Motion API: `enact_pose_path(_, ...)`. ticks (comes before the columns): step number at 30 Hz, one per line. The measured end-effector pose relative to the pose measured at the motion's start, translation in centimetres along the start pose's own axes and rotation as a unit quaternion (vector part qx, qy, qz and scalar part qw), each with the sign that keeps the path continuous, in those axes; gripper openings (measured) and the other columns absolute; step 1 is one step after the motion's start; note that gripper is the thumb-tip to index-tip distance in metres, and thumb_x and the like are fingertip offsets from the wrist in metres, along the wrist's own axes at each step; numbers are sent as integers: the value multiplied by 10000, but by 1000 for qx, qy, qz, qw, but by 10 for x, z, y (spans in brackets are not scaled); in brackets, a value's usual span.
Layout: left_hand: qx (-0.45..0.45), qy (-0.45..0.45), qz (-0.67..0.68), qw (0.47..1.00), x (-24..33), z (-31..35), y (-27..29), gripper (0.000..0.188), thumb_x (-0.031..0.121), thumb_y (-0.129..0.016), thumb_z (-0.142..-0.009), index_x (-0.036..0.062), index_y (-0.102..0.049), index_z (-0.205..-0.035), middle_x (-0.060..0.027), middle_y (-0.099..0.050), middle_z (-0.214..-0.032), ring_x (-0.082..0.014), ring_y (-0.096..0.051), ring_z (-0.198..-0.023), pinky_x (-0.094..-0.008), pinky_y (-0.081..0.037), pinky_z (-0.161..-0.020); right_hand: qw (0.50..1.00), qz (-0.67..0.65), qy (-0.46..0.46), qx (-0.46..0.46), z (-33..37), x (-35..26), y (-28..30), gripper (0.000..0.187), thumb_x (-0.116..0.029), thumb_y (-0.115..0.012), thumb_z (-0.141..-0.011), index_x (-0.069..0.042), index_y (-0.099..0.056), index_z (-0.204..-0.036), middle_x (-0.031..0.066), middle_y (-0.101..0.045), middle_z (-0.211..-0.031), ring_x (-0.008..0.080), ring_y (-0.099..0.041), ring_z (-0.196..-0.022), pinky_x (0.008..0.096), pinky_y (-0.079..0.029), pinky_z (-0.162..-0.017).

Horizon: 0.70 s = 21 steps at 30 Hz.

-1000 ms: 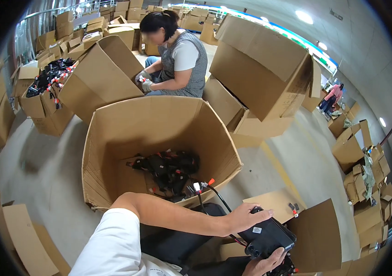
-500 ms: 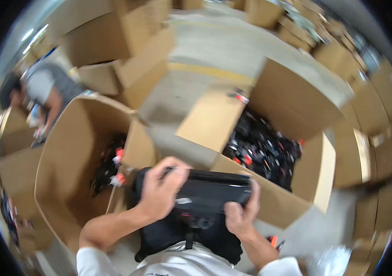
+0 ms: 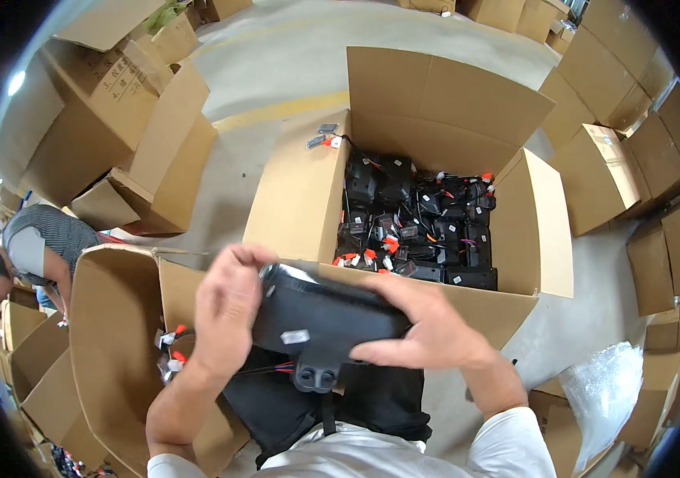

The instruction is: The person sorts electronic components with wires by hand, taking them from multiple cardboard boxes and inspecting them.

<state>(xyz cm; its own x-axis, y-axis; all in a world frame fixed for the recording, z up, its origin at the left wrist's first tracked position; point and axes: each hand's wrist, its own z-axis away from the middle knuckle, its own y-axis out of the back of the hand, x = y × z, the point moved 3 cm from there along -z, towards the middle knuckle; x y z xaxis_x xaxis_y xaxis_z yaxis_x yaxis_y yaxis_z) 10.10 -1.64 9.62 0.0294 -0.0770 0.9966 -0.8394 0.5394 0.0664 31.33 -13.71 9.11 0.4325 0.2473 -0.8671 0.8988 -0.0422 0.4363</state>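
Note:
I hold a black plastic instrument display unit (image 3: 328, 312) in front of my body, over my lap. Its casing is wide, with a small white label and a stubby two-holed mount at the bottom; thin wires run out beside the mount. My right hand (image 3: 428, 323) grips its right end, thumb on the near face and fingers along the far edge. At the left end my left hand (image 3: 232, 307) is curled against the upper corner, its fingertips partly blurred. A shiny strip shows along the top edge by that hand.
Ahead stands an open carton (image 3: 444, 311) packed with similar black units and wires with red and white connectors. Another open carton (image 3: 117, 342) at my left holds more connectors. Clear plastic wrap (image 3: 607, 390) lies at right. A co-worker (image 3: 45, 247) bends over boxes at far left.
My view has swung left, so the packed carton sits more centrally. The unit has been tilted, showing its flat face and mount. My right hand has shifted over its right end.

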Motion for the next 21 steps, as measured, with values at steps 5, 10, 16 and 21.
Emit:
enact_pose_path(5, -339, -18, -11, 941, -2, -21, -31, 977, 374, -839, -773, -34, -279, -1462, -143, -540, -1290, -192, -571, -1140, -338, -458, -985, 931, -284, -77, 218, -4, 55, 60, 731, -318, -842, -726, 83, -540, -1259, 107, -622, -1157, 182, -581, -1089, 308, -460, -948)
enact_pose_path(10, -423, 250, -52, 869, -72, -50, -46, 491, 134, -687, -893, -43, -478, -1300, -33, -662, -835, -112, -635, -780, -281, -509, -781, 874, -382, -126, 273, -25, 143, 115, 410, -317, -594, -982, 36, -557, -1188, 106, -668, -1084, 179, -686, -921, 298, -586, -793)
enact_pose_path(16, -180, 37, 168, 968, -41, -187, -31, 550, 280, -601, -977, -58, -453, -1385, -149, -597, -1287, -180, -620, -1070, -341, -501, -966, 770, -409, -349, 343, -29, 308, 119, 399, -381, -651, -937, -46, -610, -1150, 82, -688, -1069, 212, -676, -954, 440, -577, -795)
enact_pose_path(21, -132, -37, -38, 990, 12, -160, -16, 586, 265, -606, -948, -63, -438, -1404, -178, -535, -1384, -264, -503, -1308, -385, -376, -1103, 768, -395, -347, 365, -54, 413, 123, 473, -381, -665, -931, -28, -545, -1223, 98, -663, -1104, 250, -660, -981, 466, -565, -838)
